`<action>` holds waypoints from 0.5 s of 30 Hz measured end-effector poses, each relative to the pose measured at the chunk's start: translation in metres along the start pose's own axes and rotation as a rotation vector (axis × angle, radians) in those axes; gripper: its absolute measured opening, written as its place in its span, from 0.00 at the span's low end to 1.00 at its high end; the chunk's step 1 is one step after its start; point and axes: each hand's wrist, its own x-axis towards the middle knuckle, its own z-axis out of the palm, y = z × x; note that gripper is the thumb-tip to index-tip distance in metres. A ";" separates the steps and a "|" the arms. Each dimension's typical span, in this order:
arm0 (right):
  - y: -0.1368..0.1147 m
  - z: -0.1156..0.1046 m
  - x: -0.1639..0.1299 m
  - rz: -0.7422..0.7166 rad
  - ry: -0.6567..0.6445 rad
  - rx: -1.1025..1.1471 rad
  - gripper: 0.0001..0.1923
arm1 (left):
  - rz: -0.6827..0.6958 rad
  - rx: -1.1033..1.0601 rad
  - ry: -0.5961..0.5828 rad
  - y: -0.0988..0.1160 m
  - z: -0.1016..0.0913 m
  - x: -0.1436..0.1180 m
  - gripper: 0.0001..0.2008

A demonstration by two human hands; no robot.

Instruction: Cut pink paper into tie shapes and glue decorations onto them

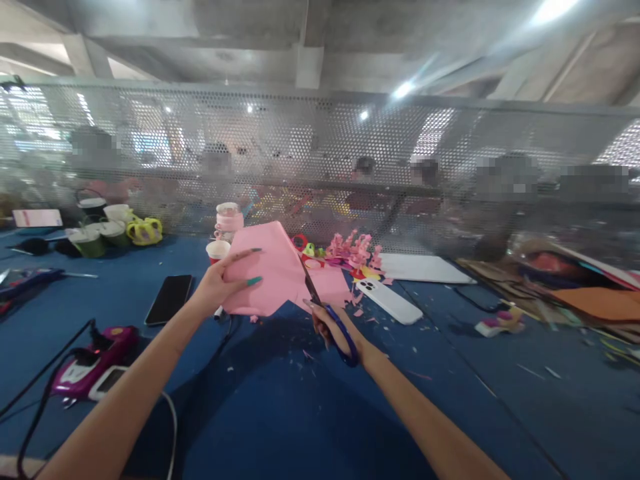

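My left hand [220,283] grips the left edge of a pink sheet [273,270] and holds it up above the blue table [300,400]. My right hand [333,330] holds blue-handled scissors [320,303]. Their blades lie across the right part of the sheet, pointing up and away from me. A smaller piece of the pink sheet [330,283] lies to the right of the blades. Small pink scraps [357,300] are scattered on the table below.
A black phone [169,299] lies at left, a white phone [389,300] at right. A purple glue gun [95,363] with cables sits near left. Cups [100,233], a pink jar [229,221], pink paper flowers [353,250], paper stacks [575,287]. Mesh screen [320,153] behind, people beyond.
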 end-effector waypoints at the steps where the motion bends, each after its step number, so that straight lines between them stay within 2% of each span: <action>1: 0.001 0.000 0.000 -0.012 -0.006 -0.014 0.25 | -0.008 -0.005 0.004 0.000 0.000 -0.002 0.30; 7: 0.011 -0.003 0.008 -0.072 -0.021 -0.110 0.24 | -0.029 -0.029 0.043 -0.003 0.000 -0.005 0.30; 10: 0.014 -0.004 0.011 -0.041 -0.032 -0.125 0.24 | -0.031 -0.048 0.068 -0.003 0.001 -0.005 0.29; 15: 0.009 -0.003 0.006 -0.047 0.021 -0.164 0.25 | -0.014 -0.056 0.077 -0.004 0.002 -0.006 0.28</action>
